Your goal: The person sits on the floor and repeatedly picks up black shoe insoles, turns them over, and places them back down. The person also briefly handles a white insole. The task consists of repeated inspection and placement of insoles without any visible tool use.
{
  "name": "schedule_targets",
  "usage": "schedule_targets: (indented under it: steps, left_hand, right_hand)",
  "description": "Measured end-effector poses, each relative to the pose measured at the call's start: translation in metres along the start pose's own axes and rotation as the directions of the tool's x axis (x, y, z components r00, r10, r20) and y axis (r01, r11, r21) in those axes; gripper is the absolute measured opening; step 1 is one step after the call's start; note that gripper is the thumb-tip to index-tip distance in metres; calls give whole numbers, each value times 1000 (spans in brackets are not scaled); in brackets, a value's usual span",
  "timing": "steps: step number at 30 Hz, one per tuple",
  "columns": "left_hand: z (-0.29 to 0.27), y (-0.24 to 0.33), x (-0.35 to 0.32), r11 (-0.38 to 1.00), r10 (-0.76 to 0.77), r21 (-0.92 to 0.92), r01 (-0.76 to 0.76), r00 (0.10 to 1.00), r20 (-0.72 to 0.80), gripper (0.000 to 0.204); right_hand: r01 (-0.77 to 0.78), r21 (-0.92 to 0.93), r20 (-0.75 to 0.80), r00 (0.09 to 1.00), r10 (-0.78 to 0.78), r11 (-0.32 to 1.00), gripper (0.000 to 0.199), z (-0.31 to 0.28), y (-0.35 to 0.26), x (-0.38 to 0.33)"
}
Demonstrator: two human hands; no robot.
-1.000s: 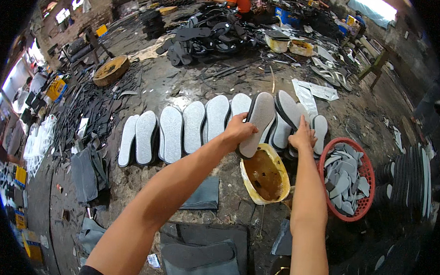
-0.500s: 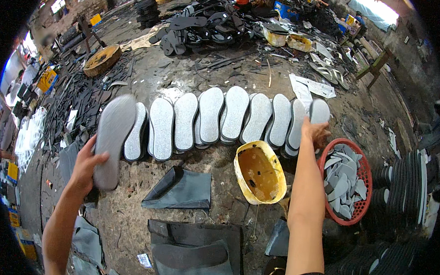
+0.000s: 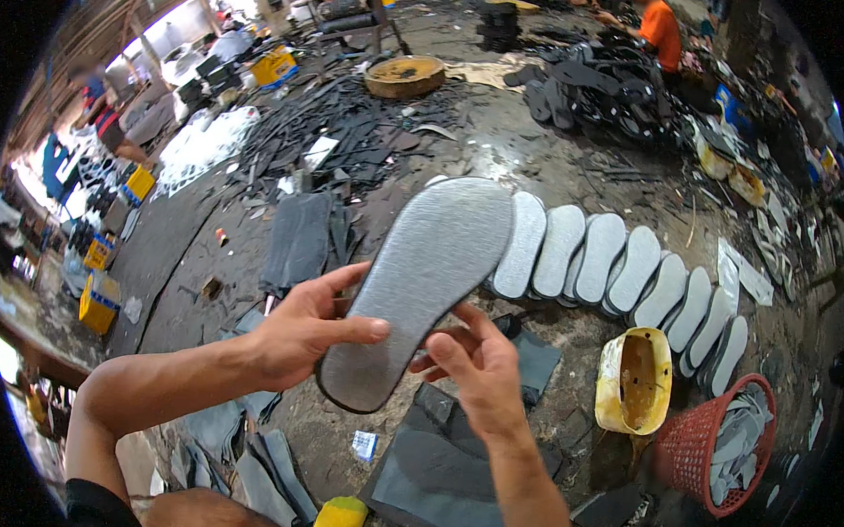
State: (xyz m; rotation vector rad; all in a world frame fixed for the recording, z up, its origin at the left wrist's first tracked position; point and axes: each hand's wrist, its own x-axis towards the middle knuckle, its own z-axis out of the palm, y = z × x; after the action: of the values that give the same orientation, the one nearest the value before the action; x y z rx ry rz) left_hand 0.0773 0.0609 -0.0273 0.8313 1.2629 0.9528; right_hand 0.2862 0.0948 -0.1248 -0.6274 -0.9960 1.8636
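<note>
A grey sandal sole (image 3: 433, 273) with a dark edge is held up in front of me, tilted, its wide end up and to the right. My left hand (image 3: 311, 329) grips its narrow part from the left, thumb across the top face and fingers underneath. At the sole's right edge is my right hand (image 3: 479, 370), fingers half bent and apart, thumb off the top face; its fingertips are partly hidden at the edge. Beyond the sole, a curved row of similar light grey soles (image 3: 601, 257) lies on the floor, stacked and overlapping.
To the right stand a yellow tub (image 3: 666, 382) of brownish liquid and a red basket (image 3: 687, 454) of grey scraps. Dark sheets (image 3: 441, 481) lie below my hands. Farther off are a round wooden block (image 3: 404, 76), a dark sole heap (image 3: 608, 93) and a person in orange (image 3: 660, 34).
The view has turned left. My left hand has brought its sole to the middle, and my right hand has come from the row's right end to the sole's edge.
</note>
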Motion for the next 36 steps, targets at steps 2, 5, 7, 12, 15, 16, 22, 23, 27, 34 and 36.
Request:
schedule_targets:
  steps: [2,5,7,12,15,16,22,23,27,34,36]
  left_hand:
    - [4,-2,-15,999,21,-31,-21,1000,3,84]
    - [5,-11,-34,994,2,-106,-9,998,-62,82]
    - [8,-24,-46,973,60,-222,-71,997,-55,82]
    - [16,-53,-69,916,92,-383,-121,991,-93,82]
    - [22,-59,-76,896,143,-411,-170,985,-96,80]
    - [25,-60,-78,888,147,-422,-183,982,-115,80]
    - [38,-74,-85,842,150,-514,-161,987,-64,77]
    - [36,-76,-85,851,126,-515,-98,992,20,76]
    - [25,-92,-89,789,-33,-462,406,777,628,76]
    - [-8,-140,-102,802,148,-576,161,880,452,78]
    - [-19,-159,-108,939,237,-310,-149,933,270,77]
  right_hand:
    - [-9,-63,-50,999,6,998,47,26,2,-7]
    - [28,-1,-100,995,-28,1000,41,49,1,-27]
    - [84,26,-129,988,-80,996,37,62,3,-47]
    - [82,-36,-208,974,-88,996,46,79,9,-91]
    - [135,-113,-227,961,-158,984,44,82,9,-114]
    - [121,-137,-262,953,-153,983,44,84,9,-123]
    - [162,-309,-282,926,-253,937,56,96,15,-156]
    - [264,-200,-253,916,-311,943,59,88,6,-154]
    - [678,-304,-404,544,-735,669,61,37,-37,-141]
    - [405,-651,-324,617,-717,642,29,-14,-77,-192]
    - [312,-654,-457,563,-689,689,36,-10,-70,-191]
